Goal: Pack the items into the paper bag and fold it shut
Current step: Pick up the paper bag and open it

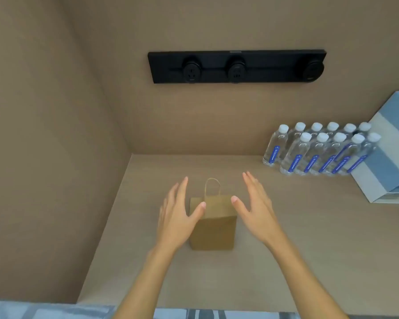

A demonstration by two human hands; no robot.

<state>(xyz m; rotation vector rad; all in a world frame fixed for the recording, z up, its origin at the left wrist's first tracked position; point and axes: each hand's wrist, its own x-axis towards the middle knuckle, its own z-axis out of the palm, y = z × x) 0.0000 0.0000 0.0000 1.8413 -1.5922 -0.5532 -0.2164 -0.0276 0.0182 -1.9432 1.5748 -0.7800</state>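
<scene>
At six o'clock, nearest the camera, a strip of blue-and-white striped fabric (55, 310) ran along the bottom edge. Above it the beige countertop (309, 261) stretched away, bare across its near part.

Both forearms reached in from six o'clock toward the middle of the counter. The left hand (176, 215) sat at about nine o'clock of the paper bag (213, 229), fingers spread and straight, palm turned inward; its thumb lay over the bag's upper left corner, though whether it pressed the paper could not be told. The right hand (255, 208) mirrored it at three o'clock of the bag, fingers likewise loose and extended, its thumb tip just beside the bag's upper right edge. The hands were apart, one on each side of the bag, clasping nothing.

The brown bag stood upright between them, its top flap folded down over the front, and its twisted-paper handle (212, 187) rose at twelve o'clock between the fingertips.

Further off, at two o'clock, a cluster of water bottles (320, 153) with white caps and blue labels stood in two rows against the back wall. Just beside them at three o'clock, a blue-and-white box (387, 157) leaned at the frame's right edge, touching the bottles' end.

Farthest, at twelve o'clock, a black power strip (236, 66) with round sockets was mounted on the tan back wall (217, 125). A side wall (44, 134) closed the counter in at nine o'clock.
</scene>
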